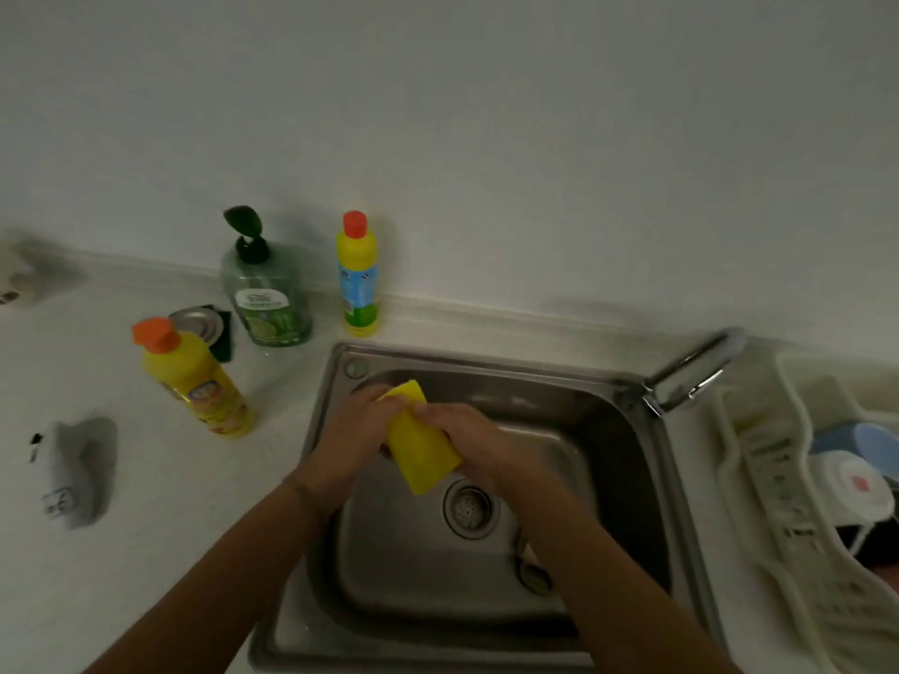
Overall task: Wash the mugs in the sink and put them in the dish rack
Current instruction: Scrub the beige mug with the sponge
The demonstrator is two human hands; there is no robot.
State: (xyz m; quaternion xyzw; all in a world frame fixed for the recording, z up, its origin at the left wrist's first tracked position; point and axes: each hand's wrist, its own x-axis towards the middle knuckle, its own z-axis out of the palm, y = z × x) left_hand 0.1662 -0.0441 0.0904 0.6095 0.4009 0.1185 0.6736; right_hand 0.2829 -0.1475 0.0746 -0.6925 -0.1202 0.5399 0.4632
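Head view: left hand point(357, 432) and right hand point(462, 432) are both clamping on a yellow sponge point(421, 447) over the sink point(632, 469), likely squeezing or wringing it. No mug showing in the basin (maybe hidden behind hands); blue and white mugs point(856, 471) are already sitting in the dish rack point(759, 479). Bottles point(194, 377) are standing on the tabletop point(146, 503), labels unreadable.

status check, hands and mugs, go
Left hand and right hand both gripping yellow sponge over sink. Mugs sit in dish rack. Nothing blocking.
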